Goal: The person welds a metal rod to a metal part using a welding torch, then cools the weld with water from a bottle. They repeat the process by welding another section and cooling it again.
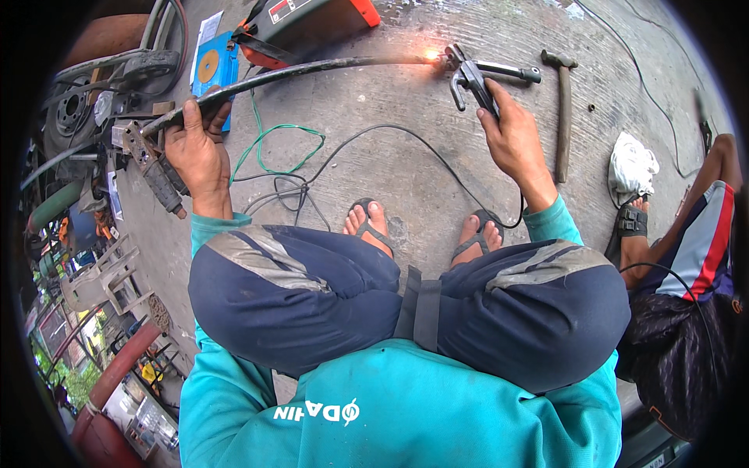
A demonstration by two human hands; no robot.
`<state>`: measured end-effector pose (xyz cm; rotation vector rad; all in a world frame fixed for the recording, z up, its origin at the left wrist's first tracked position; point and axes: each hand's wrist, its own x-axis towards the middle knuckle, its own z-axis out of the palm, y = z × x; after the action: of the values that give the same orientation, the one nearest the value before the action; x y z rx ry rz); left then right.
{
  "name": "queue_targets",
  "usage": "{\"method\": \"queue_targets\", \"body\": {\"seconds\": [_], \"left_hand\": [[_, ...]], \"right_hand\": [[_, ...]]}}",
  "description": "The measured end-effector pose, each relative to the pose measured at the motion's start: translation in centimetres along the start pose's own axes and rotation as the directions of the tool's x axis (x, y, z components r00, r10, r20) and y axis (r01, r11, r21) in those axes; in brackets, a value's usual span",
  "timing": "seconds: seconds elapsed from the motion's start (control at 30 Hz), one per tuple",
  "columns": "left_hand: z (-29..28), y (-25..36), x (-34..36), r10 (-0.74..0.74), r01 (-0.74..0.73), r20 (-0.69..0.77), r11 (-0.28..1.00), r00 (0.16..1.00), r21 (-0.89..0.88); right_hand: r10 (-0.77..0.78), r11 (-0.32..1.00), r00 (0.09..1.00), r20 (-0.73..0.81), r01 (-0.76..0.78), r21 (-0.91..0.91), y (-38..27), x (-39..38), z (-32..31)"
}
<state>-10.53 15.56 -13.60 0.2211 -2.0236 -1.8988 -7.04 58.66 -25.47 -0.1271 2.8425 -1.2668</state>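
My left hand (pixel 197 156) is closed round a long, dark metal bar (pixel 316 67) near its left end, with a metal bracket-like piece (pixel 148 165) right beside the hand. The bar runs across to the right, where a bright orange glow (pixel 431 54) burns at its far end. My right hand (pixel 516 140) grips a black welding electrode holder (pixel 470 80) by its handle, its jaws close to the glow. Just behind the holder, a short metal rod with a round end (pixel 511 71) lies in line with the bar. Whether it is joined to the bar is hidden by the glare.
A hammer (pixel 563 117) lies on the concrete to the right. A grey and orange welding machine (pixel 312 31) and a blue box (pixel 214 66) stand at the back left. Cables (pixel 374 129) cross the floor. Another person's leg (pixel 671 210) and a white bag (pixel 633 165) are at right.
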Motion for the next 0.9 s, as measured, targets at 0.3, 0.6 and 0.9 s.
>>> {"method": "queue_targets", "body": {"seconds": [0.3,0.6,0.9], "left_hand": [[0.31,0.35,-0.19,0.011,-0.011,0.007,1.000,1.000,0.001],[0.20,0.38,-0.11,0.016,-0.015,0.038,1.000,0.999,-0.014],[0.20,0.44,-0.06,-0.015,0.015,0.015,1.000,1.000,-0.016]], "right_hand": [[-0.031,0.999,0.999,-0.016,0.031,-0.021,-0.17,0.34,0.30],[-0.054,0.998,0.999,0.007,0.054,-0.032,-0.02,0.26,0.18],[-0.059,0.998,0.998,-0.034,0.060,0.024,-0.10,0.50,0.31]]}}
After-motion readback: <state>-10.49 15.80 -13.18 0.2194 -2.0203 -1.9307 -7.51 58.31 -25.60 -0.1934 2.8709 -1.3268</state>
